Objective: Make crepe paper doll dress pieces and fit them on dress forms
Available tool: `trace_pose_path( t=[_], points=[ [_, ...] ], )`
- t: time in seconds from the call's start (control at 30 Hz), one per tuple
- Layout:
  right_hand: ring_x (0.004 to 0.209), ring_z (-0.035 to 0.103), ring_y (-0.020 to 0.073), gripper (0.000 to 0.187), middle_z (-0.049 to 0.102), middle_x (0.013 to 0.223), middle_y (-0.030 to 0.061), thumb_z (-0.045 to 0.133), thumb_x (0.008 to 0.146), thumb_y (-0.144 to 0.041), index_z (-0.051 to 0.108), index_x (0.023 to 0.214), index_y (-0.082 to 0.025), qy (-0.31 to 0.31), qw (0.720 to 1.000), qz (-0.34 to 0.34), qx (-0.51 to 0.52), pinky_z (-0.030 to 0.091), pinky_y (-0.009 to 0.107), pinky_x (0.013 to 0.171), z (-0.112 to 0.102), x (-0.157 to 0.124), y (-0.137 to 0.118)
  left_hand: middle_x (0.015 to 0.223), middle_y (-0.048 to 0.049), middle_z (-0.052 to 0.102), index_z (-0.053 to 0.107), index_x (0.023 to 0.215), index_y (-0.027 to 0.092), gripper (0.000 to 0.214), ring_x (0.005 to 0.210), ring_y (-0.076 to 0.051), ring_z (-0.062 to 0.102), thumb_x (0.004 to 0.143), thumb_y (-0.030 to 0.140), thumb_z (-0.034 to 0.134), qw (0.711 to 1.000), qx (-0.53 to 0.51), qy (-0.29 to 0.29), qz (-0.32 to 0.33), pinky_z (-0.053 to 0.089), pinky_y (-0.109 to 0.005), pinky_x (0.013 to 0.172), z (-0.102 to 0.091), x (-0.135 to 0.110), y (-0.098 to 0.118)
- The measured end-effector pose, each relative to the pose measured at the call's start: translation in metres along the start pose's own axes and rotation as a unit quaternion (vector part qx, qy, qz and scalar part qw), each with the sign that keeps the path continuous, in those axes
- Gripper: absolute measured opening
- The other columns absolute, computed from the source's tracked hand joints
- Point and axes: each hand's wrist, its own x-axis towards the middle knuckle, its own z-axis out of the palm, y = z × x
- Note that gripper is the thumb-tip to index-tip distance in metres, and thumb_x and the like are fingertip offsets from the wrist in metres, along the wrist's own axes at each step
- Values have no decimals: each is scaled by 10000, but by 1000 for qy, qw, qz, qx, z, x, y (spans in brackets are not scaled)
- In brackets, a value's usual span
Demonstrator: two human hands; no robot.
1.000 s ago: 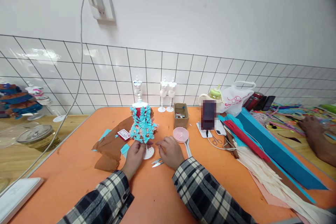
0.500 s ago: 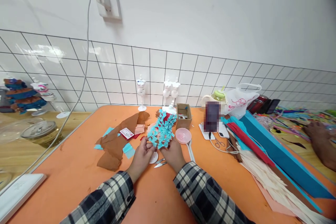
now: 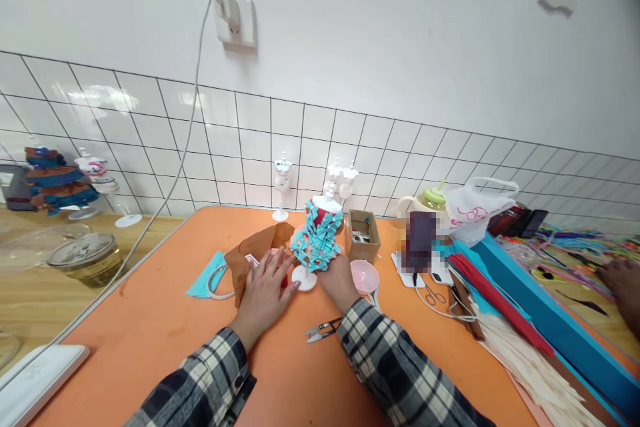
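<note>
A small white mannequin stand dressed in cyan paper bows (image 3: 318, 239) stands upright on the orange table (image 3: 150, 327), its round base by my fingers. My right hand (image 3: 338, 277) is closed around its lower right side. My left hand (image 3: 263, 292) lies flat with fingers spread, on brown paper (image 3: 260, 244) and a red piece just left of the base. Small thread snips (image 3: 323, 330) lie on the table in front of my right wrist.
A pink bowl (image 3: 364, 275), a small cardboard box (image 3: 363, 236), bare white mannequin stands (image 3: 281, 187), a propped phone (image 3: 421, 240), scissors (image 3: 434, 293) and paper rolls (image 3: 540, 320) fill the right side. Another person's hand (image 3: 623, 280) rests far right. A glass jar (image 3: 89, 257) stands left.
The cyan-bow mannequin was lifted and tilted in both hands, then set upright farther back. My left hand let go and now lies flat beside it. The view shifted, so the snips appear nearer me.
</note>
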Motion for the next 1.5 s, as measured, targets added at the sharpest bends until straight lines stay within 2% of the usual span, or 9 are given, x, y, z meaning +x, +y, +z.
trace_pose_path(
  t=[0.07,0.17,0.27,0.4,0.77,1.0,1.23,1.37,1.5],
  points=[
    [893,690,233,204,751,922,81,582,721,-105,730,838,-183,19,1000,13,-21,503,279,751,8,24,3,1543,-98,378,468,1411,250,500,1428,-370,246,955,441,391,995,69,-38,-61,138,-677,1097,1,6,-14],
    [803,692,224,181,745,801,85,560,741,-105,727,771,-170,39,997,46,-38,494,269,713,23,60,13,1544,-75,380,494,1396,231,515,1429,-349,253,958,465,355,984,121,-85,-100,237,-649,1075,6,9,-25],
    [830,683,226,176,744,829,98,550,771,-148,723,795,-164,61,995,66,-45,483,260,700,39,88,26,1527,-82,409,514,1375,213,511,1428,-341,255,951,456,362,979,146,-80,-117,351,-605,1018,9,10,-24],
    [853,666,223,221,738,921,118,530,796,-186,719,903,-145,79,991,96,-51,470,258,714,58,116,39,1512,-95,430,514,1374,214,503,1420,-351,262,956,436,345,977,154,-60,-138,392,-614,980,13,9,-20],
    [752,632,233,191,715,781,122,528,792,-187,713,806,-139,57,987,129,-70,415,273,656,99,164,57,1501,-98,443,502,1397,209,498,1403,-374,286,957,401,369,977,149,-58,-142,455,-597,938,17,6,-20],
    [704,599,204,253,707,784,95,455,835,-223,697,807,-154,53,990,114,-68,383,253,606,104,170,67,1506,-91,437,504,1393,215,493,1415,-371,258,965,415,362,977,160,-47,-133,465,-591,922,21,5,-21],
    [725,593,205,202,686,768,92,544,813,-303,679,759,-163,61,987,118,-90,373,256,626,101,165,67,1500,-89,444,498,1387,231,478,1418,-358,260,959,414,392,977,151,-47,-140,473,-573,923,21,6,-21],
    [812,587,220,224,664,892,92,478,808,-233,672,901,-172,102,976,155,-117,403,281,692,95,152,66,1500,-97,444,493,1390,218,480,1414,-356,264,961,404,385,978,150,-47,-135,470,-585,924,20,6,-22],
    [989,561,271,341,557,1160,160,451,783,-179,653,1058,-160,137,956,209,-152,420,358,835,93,137,68,1502,-89,441,492,1394,220,487,1413,-360,266,963,414,376,979,146,-50,-135,466,-595,931,20,7,-21]
  ],
)
